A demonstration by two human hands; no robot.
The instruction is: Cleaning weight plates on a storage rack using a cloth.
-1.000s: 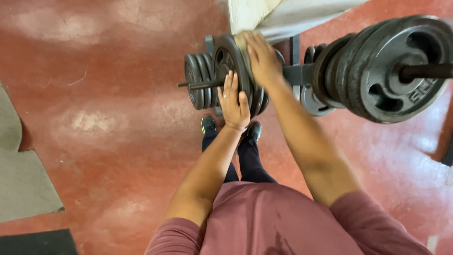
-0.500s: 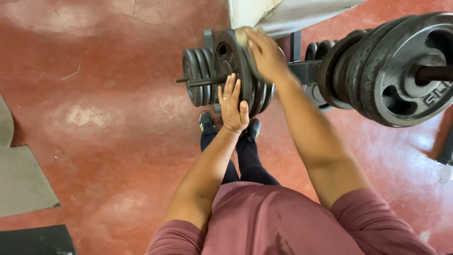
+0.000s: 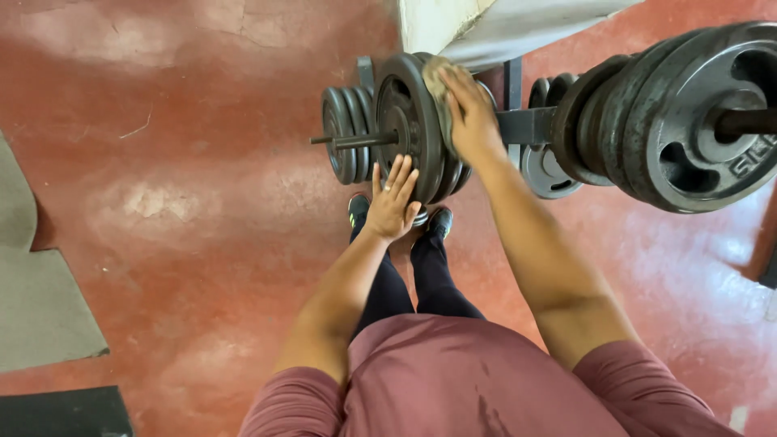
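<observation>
A large dark weight plate (image 3: 405,97) stands on edge on a horizontal peg (image 3: 344,143) of a storage rack, with more plates packed behind it. My left hand (image 3: 392,201) lies flat against the lower rim of that plate, fingers spread and pointing up. My right hand (image 3: 471,113) presses a greyish cloth (image 3: 435,74) onto the top edge of the plates. Three smaller plates (image 3: 344,133) hang further out on the same peg. My shoes (image 3: 358,212) show on the floor just below the plates.
A stack of big plates (image 3: 688,121) on another peg juts out at the right, close to my right arm. The rack's dark frame (image 3: 526,125) joins both sides. A pale pillar (image 3: 437,24) rises behind. Grey mat (image 3: 40,307) and black mat (image 3: 65,413) lie left on the red floor.
My left hand has slid down the plate's face from near the hub to the lower rim. My right hand with the cloth has stayed on the top edge, shifting slightly.
</observation>
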